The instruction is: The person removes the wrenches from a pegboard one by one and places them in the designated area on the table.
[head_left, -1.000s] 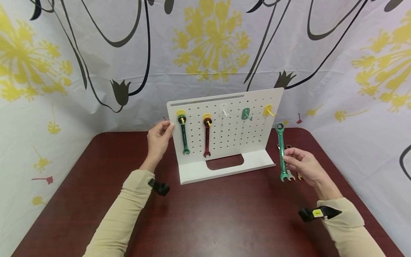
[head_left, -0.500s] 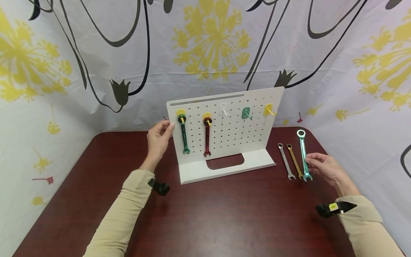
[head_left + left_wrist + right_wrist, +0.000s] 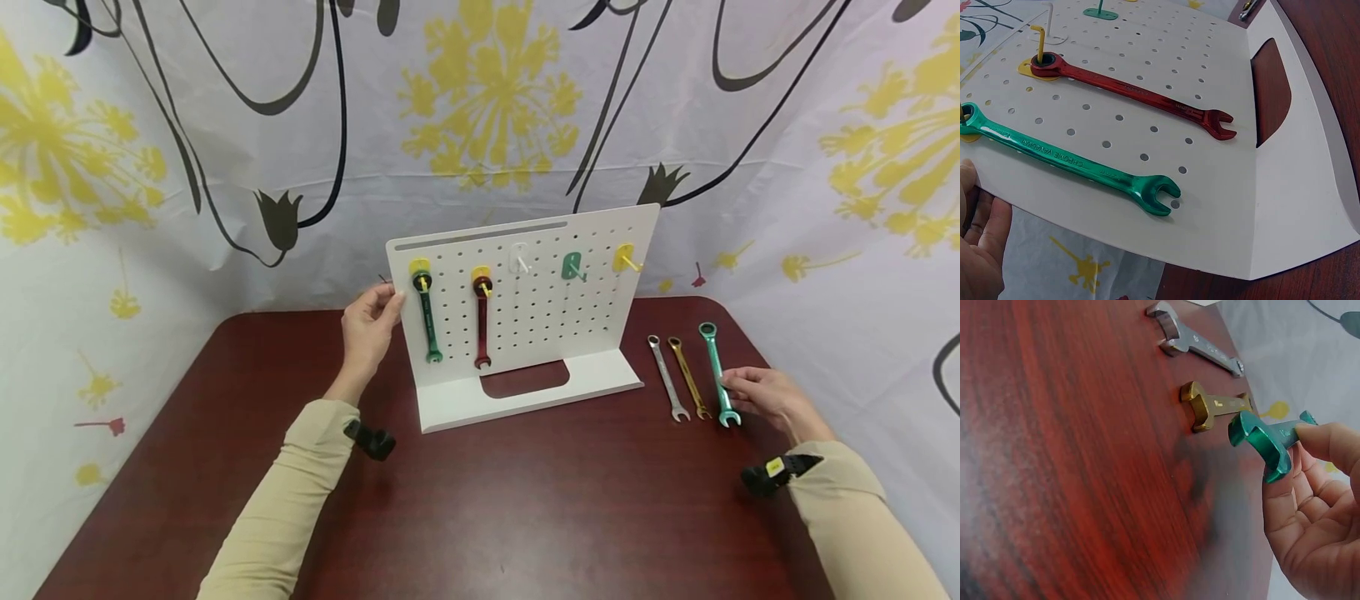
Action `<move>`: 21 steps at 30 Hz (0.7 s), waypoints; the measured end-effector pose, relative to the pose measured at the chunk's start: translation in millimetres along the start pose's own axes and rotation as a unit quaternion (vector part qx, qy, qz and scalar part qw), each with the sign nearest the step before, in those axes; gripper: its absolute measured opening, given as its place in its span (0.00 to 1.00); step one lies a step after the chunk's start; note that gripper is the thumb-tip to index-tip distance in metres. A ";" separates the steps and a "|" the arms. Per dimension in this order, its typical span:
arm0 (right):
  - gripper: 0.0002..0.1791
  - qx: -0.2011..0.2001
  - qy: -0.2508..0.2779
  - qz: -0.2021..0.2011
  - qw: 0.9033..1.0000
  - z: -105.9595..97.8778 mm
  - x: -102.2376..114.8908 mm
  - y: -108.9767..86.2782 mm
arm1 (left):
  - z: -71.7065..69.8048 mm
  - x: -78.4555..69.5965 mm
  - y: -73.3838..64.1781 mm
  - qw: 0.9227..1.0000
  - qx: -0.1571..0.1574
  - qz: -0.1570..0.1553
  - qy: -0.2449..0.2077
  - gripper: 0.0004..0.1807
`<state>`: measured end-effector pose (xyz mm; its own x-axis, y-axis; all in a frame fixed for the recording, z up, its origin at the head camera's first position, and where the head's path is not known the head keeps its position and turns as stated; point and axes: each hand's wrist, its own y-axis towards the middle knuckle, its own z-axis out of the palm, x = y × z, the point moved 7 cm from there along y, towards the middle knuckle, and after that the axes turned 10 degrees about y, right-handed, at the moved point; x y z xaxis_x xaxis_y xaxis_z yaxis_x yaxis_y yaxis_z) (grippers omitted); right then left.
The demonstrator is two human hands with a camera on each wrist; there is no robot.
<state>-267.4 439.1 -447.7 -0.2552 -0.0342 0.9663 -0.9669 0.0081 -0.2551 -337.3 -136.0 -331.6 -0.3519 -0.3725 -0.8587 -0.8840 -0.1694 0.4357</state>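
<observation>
Right hand [image 3: 768, 398]: thumb and fingers clamped on the shank of the held green wrench, at the table's right side.
Held green wrench [image 3: 715, 358]: ring end away from the person, forked end toward them. Shadow on the table near it in the right wrist view; can't tell if any part touches the surface.
Left hand [image 3: 367, 329]: thumb and fingers pinched on the left edge of the pegboard, thumb at the front.
Pegboard [image 3: 551, 312]: white, perforated, upright panel leaning slightly back, on a flat base with a cutout. Stands on the dark red-brown table [image 3: 487, 500].
Hung green wrench [image 3: 428, 325]: ring over the leftmost yellow hook [image 3: 420, 265], forked end down, nearest the left hand.
Red wrench [image 3: 482, 327]: ring over the second yellow hook [image 3: 481, 272], just right of the hung green one, forked end down.
Other hooks, left to right: white hook [image 3: 519, 260], green hook [image 3: 572, 267], third yellow hook [image 3: 625, 258] near the panel's right edge.
Silver wrench [image 3: 666, 375]: flat on the table, right of the pegboard, forked end toward the person.
Gold wrench [image 3: 687, 375]: on the table between silver and held green, just beside both.
Backdrop [image 3: 187, 275]: pale cloth, yellow and grey floral print.
</observation>
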 end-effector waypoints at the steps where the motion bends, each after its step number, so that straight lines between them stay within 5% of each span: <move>1: 0.16 -0.001 -0.011 0.002 1.000 0.1 -0.5 1.5 | -0.2 0.2 -0.1 1.000 0.000 -0.001 -0.001 0.14; 21: 0.13 -0.041 -0.115 0.048 0.991 -7.4 -7.1 9.7 | -0.1 0.6 0.0 1.000 -0.001 -0.005 -0.001 0.14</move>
<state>-274.9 446.9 -456.8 -0.3477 -0.2565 0.9018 -0.9376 0.1028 -0.3323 -337.4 -136.3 -332.0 -0.3435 -0.3684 -0.8639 -0.8869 -0.1754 0.4274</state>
